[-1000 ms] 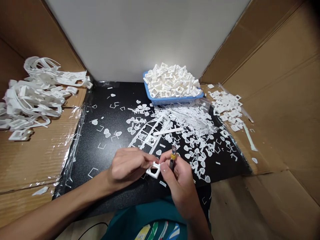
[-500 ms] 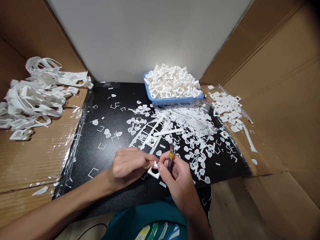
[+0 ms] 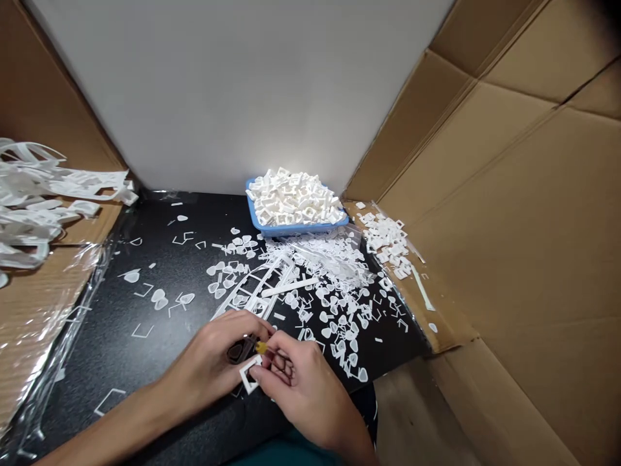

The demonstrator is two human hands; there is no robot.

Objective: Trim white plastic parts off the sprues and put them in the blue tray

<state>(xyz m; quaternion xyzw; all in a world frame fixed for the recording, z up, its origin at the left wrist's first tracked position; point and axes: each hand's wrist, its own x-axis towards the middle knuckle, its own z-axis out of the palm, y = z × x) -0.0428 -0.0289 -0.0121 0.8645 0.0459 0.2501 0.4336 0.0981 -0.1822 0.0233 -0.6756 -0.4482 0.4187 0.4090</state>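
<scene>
My right hand [image 3: 308, 382] is closed around a slim dark tool with a yellow band [image 3: 261, 347]. The tool's dark end points left, into the hollow of my left hand [image 3: 218, 346]. Between both hands is a small white square plastic frame [image 3: 246, 382] with an opening in its middle. Left fingers and thumb close about this frame, and the right thumb presses on its edge. The tool's tip cannot be made out. Just beyond the hands lies a white ladder-like plastic strip [image 3: 252, 291], with a white bar [image 3: 291, 287] across it.
A blue tray [image 3: 301, 229] heaped with white plastic pieces stands against the grey wall. Loose white offcuts [image 3: 344, 317] litter the black tabletop [image 3: 160, 259]. More white pieces [image 3: 388, 239] lie on cardboard at right, and white strips [image 3: 43, 200] pile up at left.
The view has swung right and upward. The tool has tipped from upright to pointing left, the right hand has turned with it, and the white frame has tilted between the hands.
</scene>
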